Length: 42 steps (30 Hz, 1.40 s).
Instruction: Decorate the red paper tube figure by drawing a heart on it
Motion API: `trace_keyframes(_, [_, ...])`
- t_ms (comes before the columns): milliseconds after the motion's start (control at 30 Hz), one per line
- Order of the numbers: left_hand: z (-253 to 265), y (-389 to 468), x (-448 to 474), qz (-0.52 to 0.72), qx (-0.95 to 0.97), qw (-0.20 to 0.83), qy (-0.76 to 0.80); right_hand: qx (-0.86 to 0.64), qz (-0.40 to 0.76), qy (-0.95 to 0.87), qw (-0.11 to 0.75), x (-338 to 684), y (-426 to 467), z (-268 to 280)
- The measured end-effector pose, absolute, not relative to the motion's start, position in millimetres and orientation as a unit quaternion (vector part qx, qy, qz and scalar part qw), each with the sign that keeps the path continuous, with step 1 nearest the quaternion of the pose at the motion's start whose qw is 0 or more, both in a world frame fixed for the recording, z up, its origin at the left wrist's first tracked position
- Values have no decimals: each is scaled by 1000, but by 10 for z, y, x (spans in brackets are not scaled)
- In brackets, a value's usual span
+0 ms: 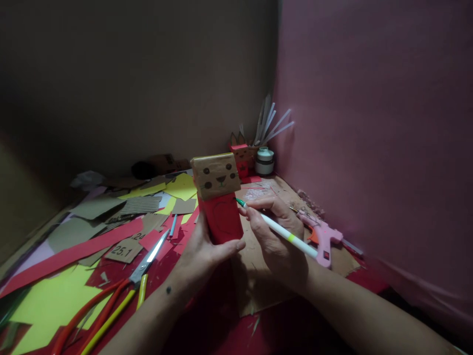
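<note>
My left hand (207,246) is closed around the lower part of a paper animal figure (223,217), thumb across its base. The figure has a brown box head with a drawn face and a red body carrying a faint curved line. Between the fingers of my right hand (277,231) is a white marker (284,231) with a green tip. That tip is at the right edge of the red body, just under the head; whether it touches I cannot tell.
Orange-handled scissors (138,271) lie at the left among yellow paper (59,301), red strips (77,254) and cardboard scraps (123,250). On the right rests a pink glue gun (325,241). A similar red figure (242,160), a white jar (264,161) and white sticks (275,123) stand behind.
</note>
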<state>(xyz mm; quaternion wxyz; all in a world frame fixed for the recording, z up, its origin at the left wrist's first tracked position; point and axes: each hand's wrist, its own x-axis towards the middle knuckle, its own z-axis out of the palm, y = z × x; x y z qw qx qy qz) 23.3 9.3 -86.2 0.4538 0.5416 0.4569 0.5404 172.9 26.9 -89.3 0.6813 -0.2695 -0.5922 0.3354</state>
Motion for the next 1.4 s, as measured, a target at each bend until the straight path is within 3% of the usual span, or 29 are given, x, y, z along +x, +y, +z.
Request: trace_keyframes(1400, [-778, 80, 234, 516, 520, 433, 525, -289, 306, -614, 668, 1755, 290, -828])
